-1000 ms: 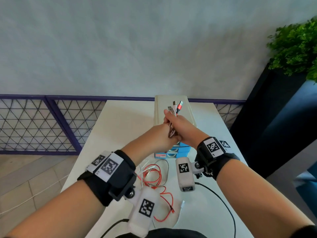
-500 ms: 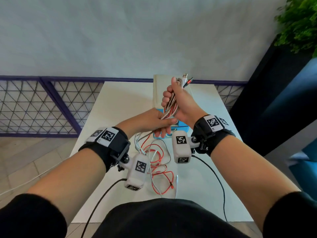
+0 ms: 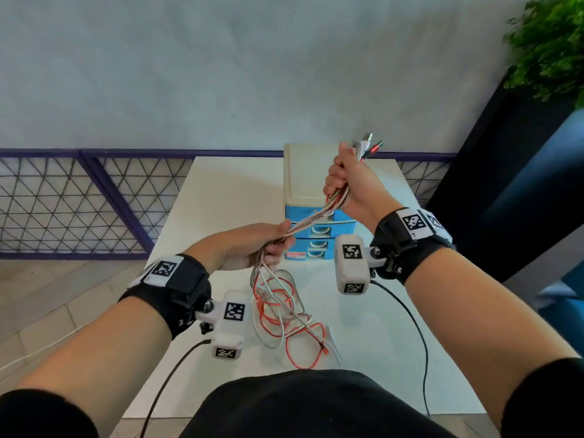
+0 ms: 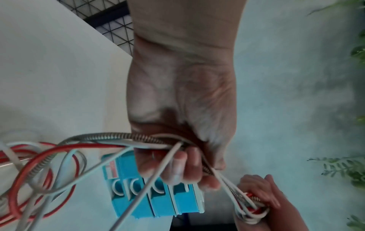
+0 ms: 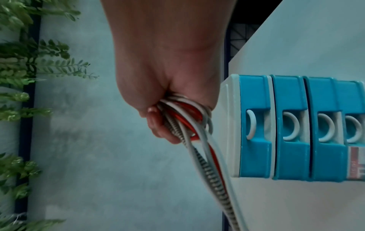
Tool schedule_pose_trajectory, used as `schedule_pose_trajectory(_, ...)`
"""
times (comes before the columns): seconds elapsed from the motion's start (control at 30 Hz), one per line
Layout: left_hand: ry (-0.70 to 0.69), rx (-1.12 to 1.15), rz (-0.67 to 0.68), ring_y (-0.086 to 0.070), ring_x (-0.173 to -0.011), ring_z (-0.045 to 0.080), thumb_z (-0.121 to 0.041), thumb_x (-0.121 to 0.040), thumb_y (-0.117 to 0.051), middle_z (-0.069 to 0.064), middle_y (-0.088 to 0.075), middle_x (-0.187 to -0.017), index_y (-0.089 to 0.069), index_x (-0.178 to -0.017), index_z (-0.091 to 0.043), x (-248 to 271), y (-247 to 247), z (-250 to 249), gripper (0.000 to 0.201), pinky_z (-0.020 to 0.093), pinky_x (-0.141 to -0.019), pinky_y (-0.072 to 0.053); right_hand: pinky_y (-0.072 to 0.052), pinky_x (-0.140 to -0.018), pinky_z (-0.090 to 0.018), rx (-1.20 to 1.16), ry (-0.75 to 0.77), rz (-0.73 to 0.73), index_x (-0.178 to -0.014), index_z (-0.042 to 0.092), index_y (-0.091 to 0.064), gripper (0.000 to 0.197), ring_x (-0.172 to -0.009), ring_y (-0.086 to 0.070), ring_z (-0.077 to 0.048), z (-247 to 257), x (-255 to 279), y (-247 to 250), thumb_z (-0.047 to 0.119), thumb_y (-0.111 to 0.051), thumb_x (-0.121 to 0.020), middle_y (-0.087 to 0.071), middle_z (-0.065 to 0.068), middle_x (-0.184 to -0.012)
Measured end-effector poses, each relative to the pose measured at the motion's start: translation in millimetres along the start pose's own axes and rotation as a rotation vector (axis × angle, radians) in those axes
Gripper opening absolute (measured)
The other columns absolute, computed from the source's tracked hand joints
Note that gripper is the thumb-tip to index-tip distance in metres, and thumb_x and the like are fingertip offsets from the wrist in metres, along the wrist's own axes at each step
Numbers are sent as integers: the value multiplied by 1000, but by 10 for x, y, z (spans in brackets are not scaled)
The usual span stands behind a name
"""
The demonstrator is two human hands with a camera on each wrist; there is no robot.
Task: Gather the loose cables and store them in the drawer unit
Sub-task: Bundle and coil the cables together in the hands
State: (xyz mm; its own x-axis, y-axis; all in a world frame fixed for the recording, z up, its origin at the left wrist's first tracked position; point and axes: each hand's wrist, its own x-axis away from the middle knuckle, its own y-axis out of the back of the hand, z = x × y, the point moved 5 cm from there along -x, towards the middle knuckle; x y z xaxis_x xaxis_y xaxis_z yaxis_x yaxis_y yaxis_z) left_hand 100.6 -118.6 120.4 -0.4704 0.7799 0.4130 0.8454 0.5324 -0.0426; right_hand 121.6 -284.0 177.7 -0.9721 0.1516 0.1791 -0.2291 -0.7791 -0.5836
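Observation:
A bundle of cables [image 3: 311, 218], red, white and spring-wrapped, runs taut between my two hands above the white table [image 3: 227, 197]. My right hand [image 3: 347, 188] grips the upper part in a fist, with the plug ends [image 3: 368, 147] sticking out on top. Lower left, my left hand [image 3: 268, 245] curls its fingers round the same bundle [image 4: 158, 145]. The loose tails [image 3: 284, 314] hang down in loops onto the table. Behind the hands stands the blue drawer unit [image 3: 319, 229] with a cream top, its drawers [image 5: 288, 128] all closed.
Two black leads from the wrist cameras trail over the table [image 3: 407, 314]. A purple mesh fence [image 3: 63, 200] runs behind the table on the left. A dark planter with a green plant [image 3: 550, 49] stands to the right.
My hands have drawn apart: the right one has risen with the plug ends, the left has slid down the bundle toward me, and more cable is stretched between them.

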Motion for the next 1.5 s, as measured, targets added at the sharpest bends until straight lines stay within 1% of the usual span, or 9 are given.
schedule_pose_trajectory(0.17, -28, -62, -90, -38, -51, 12, -44, -95, -41, -5, -31, -55, -55, -85, -11, -45, 13, 7, 37, 24, -60, -37, -31, -37, -18, 13, -51, 67, -62, 20, -36, 42, -35, -29, -4, -27, 18, -39, 38, -50, -98, -30, 9, -44)
schedule_pose_trajectory(0.37, -8, 121, -124, -54, -52, 12, -41, -94, -41, -6, -39, -48, -56, -77, -10, -41, 124, 139, 38, 45, -112, -29, -29, -34, -17, 50, -40, 25, -63, 20, -37, 41, -33, -27, -3, 114, -4, 82, 37, -49, -98, -29, 10, -43)
schedule_pose_trajectory(0.5, -100, -84, -314, -47, -47, 8, -33, -98, -42, -8, -40, -50, -56, -77, -11, -105, 236, -9, 33, 45, -92, -47, -41, -41, -19, 288, -116, 50, -68, 18, -43, 34, -39, -40, -7, 32, 49, 93, 31, -50, -99, -40, 5, -50)
schedule_pose_trajectory(0.6, -250, -409, -524, -42, -50, 12, -27, -97, -45, -5, -41, -53, -58, -72, -17, -92, 321, -342, 30, 38, -65, -45, -59, -69, -32, 468, -172, 138, -78, 9, -58, 27, -67, -67, -18, -80, 101, 35, 22, -48, -99, -65, -9, -75)
schedule_pose_trajectory(0.87, -455, -526, -616, -50, -45, -3, -21, -88, -62, -3, -55, -66, -33, -92, -16, -87, 292, -748, 30, 14, -48, -38, -53, -91, -39, 438, -433, 417, -128, -3, -50, 52, -105, -63, -33, -330, 306, -128, 40, -39, -100, -61, -23, -115)
schedule_pose_trajectory(1.03, -479, -590, -641, -50, -42, 3, -26, -81, -70, 5, -61, -67, -31, -91, -20, -60, 288, -760, 40, 15, -44, -39, -60, -65, -30, 443, -464, 425, -112, 6, -54, 43, -70, -71, -20, -356, 334, -128, 44, -37, -100, -71, -18, -91)
schedule_pose_trajectory(1.13, -411, -515, -703, -51, -37, 12, -34, -75, -75, 2, -60, -54, -35, -89, -18, -70, 344, -748, 46, 18, -40, -40, -48, -48, -22, 420, -443, 417, -81, 18, -48, 33, -47, -50, -9, -348, 313, -136, 44, -38, -100, -54, 0, -61)
schedule_pose_trajectory(1.33, -56, -86, -279, -47, -52, 12, -49, -73, -65, -8, -41, -48, -51, -76, -16, -124, 292, -482, 37, 31, -68, -46, -43, -47, -20, 516, -306, 393, -77, 13, -56, 28, -45, -43, -8, -232, 265, -114, 27, -48, -100, -40, -1, -61)
schedule_pose_trajectory(1.5, 7, 67, 3, -44, -61, 14, -55, -87, -39, -3, -41, -58, -50, -68, -15, -42, 205, -366, 46, 25, -66, -38, -43, -47, -20, 615, -262, 406, -76, 9, -54, 20, -45, -44, -9, -204, 271, -79, 12, -54, -96, -42, -1, -57)
